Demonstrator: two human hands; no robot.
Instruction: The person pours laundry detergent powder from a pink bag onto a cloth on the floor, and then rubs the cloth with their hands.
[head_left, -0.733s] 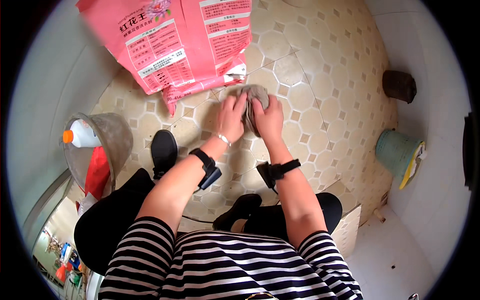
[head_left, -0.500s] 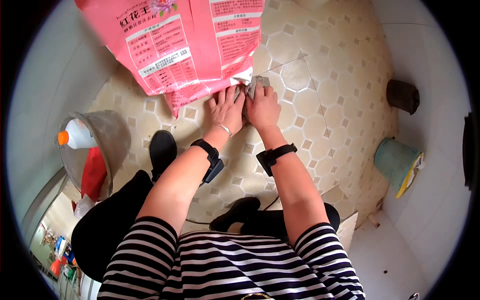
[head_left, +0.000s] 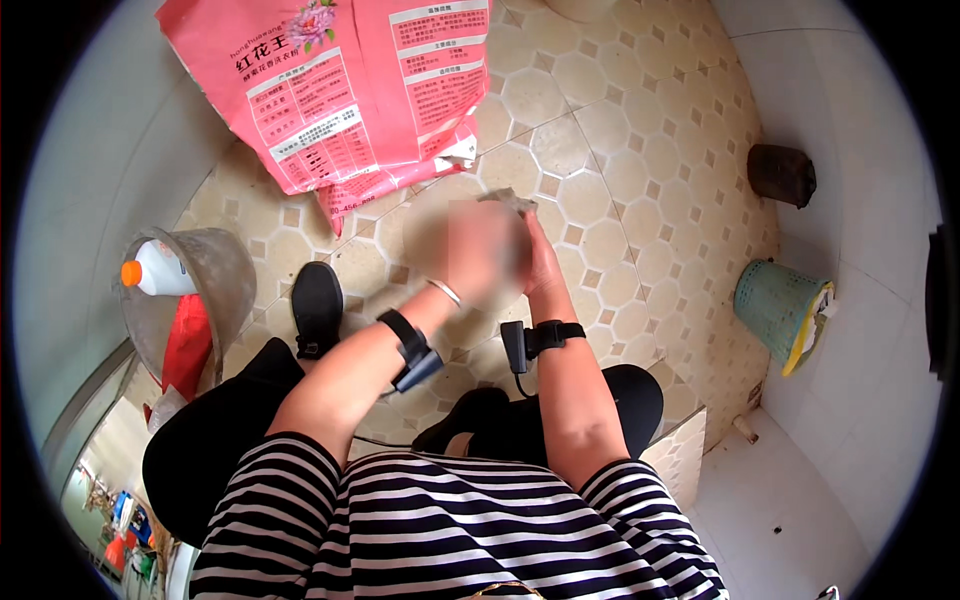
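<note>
Grey, crumpled cloth (head_left: pixel 512 203) sits just above the middle of the frame, pressed against the beige hexagon-tiled floor (head_left: pixel 640 150), and we have both hands on it. Our left hand (head_left: pixel 478 248) is smeared by motion, so we cannot tell how its fingers lie; it appears to cover the near part of the cloth. Our right hand (head_left: pixel 540 262) lies along the cloth's right edge, fingers fairly close together and laid flat rather than clenched.

We judge that we are in the middle of scrubbing or wiping the tiles, with the cloth worked under both palms. The next stroke would call for steady downward pressure and keeping the cloth bunched under the hands so that it does not slip out at the far edge, where a corner already peeks past the fingers.

Each forearm carries a black wrist strap with a small device (head_left: pixel 412 345).

Just above and left of the cloth, close to it, lies a large pink printed plastic bag (head_left: pixel 340 90), its torn corner near our fingers. At the left edge stands a translucent grey plastic bucket (head_left: pixel 215 275) holding a white bottle with an orange cap (head_left: pixel 155 270) and something red. At the right, against the white wall, a green plastic wastebasket (head_left: pixel 775 305) lies tilted.
</note>
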